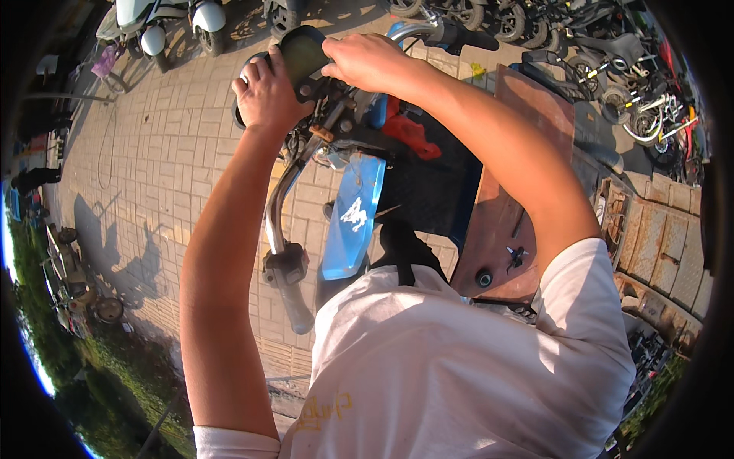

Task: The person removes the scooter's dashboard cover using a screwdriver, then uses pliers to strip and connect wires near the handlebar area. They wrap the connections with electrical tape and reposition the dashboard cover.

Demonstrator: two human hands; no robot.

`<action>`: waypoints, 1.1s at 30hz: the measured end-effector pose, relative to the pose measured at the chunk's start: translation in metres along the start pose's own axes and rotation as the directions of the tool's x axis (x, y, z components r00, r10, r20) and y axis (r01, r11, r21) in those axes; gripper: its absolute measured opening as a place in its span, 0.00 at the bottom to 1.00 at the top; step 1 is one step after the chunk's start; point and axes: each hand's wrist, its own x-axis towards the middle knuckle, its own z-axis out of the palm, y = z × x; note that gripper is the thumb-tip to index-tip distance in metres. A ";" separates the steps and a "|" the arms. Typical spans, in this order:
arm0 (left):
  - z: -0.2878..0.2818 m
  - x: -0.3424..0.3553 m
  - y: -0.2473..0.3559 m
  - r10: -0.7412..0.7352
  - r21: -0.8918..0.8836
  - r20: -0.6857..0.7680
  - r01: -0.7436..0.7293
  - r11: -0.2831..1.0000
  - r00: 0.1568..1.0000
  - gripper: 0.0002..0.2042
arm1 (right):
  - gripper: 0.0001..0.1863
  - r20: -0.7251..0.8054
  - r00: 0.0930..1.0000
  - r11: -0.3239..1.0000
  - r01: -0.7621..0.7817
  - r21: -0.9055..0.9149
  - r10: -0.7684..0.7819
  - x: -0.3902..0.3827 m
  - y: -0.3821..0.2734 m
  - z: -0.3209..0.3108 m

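At the top of a handlebar [279, 200] sits a black instrument cluster [303, 55] with a dark display. My left hand [267, 96] wraps over its left side, fingers curled across the housing. From the other side, my right hand [367, 61] is closed at the display's right edge, thumb and fingertips pressed there; anything small inside that hand is hidden. Wires and a bracket [325, 115] show beneath the cluster. A grey grip [294, 302] with a switch block [287, 264] ends the bar's near side. Below it stands a blue panel [355, 218].
Red cloth [413, 136] lies beyond the blue panel. On a brown board [489, 222] at right rest a small round part [483, 277] and a black piece [517, 258]. Parked two-wheelers [596, 69] crowd the far right; white scooters [208, 17] stand at the far left.
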 end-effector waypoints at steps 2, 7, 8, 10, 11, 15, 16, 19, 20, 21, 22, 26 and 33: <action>0.000 -0.001 -0.001 0.001 -0.015 -0.009 -0.001 1.000 1.000 0.56 | 0.10 -0.128 0.983 0.991 0.130 -0.039 -0.134 -0.004 -0.002 0.004; -0.001 -0.001 -0.001 -0.006 -0.016 0.004 0.006 1.000 1.000 0.56 | 0.08 -0.002 1.000 0.997 -0.003 -0.079 0.003 -0.006 -0.010 0.007; -0.001 -0.001 -0.001 -0.007 -0.014 0.004 0.007 1.000 1.000 0.56 | 0.08 -0.011 1.000 0.995 -0.030 -0.092 0.029 -0.005 -0.012 0.007; -0.002 -0.001 -0.001 0.001 0.002 0.012 -0.001 1.000 1.000 0.57 | 0.11 -0.070 0.997 0.999 -0.018 -0.029 0.016 -0.006 -0.011 0.005; -0.002 -0.001 -0.001 0.003 0.007 0.013 -0.003 1.000 1.000 0.57 | 0.12 -0.139 0.990 0.999 0.038 0.011 -0.036 -0.006 -0.010 0.004; -0.003 -0.001 -0.001 -0.002 0.004 0.034 0.002 1.000 0.999 0.58 | 0.14 0.001 0.998 0.997 -0.063 0.034 0.063 -0.004 -0.007 0.005; -0.004 -0.002 0.000 -0.002 0.005 0.026 0.002 1.000 1.000 0.58 | 0.14 0.013 0.995 0.993 -0.100 0.065 0.099 -0.003 -0.005 0.005; -0.005 -0.002 -0.001 -0.003 0.007 0.015 0.002 1.000 1.000 0.58 | 0.16 -0.104 0.995 0.997 0.007 0.072 0.001 -0.003 -0.007 0.009; -0.005 -0.002 0.000 0.000 0.006 0.014 0.000 1.000 1.000 0.57 | 0.16 -0.119 0.992 0.998 0.033 0.044 -0.028 -0.004 -0.007 0.010; -0.006 -0.002 -0.001 0.003 0.005 0.016 -0.003 1.000 1.000 0.56 | 0.15 -0.048 0.998 0.998 -0.049 0.030 0.051 -0.001 -0.007 0.009; -0.006 -0.002 -0.001 0.007 0.005 0.019 -0.007 1.000 1.000 0.55 | 0.15 -0.055 0.998 0.998 -0.037 0.055 0.040 -0.002 -0.008 0.008; -0.009 -0.004 -0.007 -0.010 -0.131 -0.100 -0.003 0.991 0.995 0.41 | 0.17 0.045 0.998 0.988 -0.053 0.143 0.047 -0.005 -0.012 0.001; -0.026 -0.069 -0.067 0.025 -0.709 0.420 0.345 -0.615 0.907 0.12 | 0.15 -0.014 0.999 0.990 -0.050 0.134 0.053 -0.011 -0.003 0.008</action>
